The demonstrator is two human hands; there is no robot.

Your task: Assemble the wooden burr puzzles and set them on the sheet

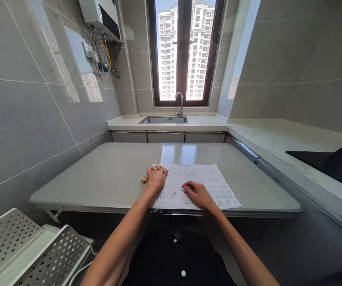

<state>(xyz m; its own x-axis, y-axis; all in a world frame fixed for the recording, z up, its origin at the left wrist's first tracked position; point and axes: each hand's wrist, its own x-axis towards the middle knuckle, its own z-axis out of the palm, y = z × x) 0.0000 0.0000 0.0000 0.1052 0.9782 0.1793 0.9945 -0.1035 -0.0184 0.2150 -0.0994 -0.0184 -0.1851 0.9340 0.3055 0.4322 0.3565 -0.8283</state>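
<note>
On the printed sheet's (202, 174) left edge lie light-brown wooden pieces (144, 180), partly covered by my left hand (156, 178). The fingers of that hand curl over the wood and hold it against the table; the exact shape of the pieces is hidden. Farther right, my right hand (198, 194) rests over the paper with thumb and fingertips pinched together. A small grey item (183, 189) shows at those fingertips, too small to name. Another small greyish bit (174, 193) lies on the sheet between my hands.
The pale folding table (114, 174) stands below a counter with a steel sink (165, 120) and faucet (180, 104). A ledge (278, 139) on the right carries a dark bag-like item (334, 165). White perforated racks (54, 258) stand at lower left.
</note>
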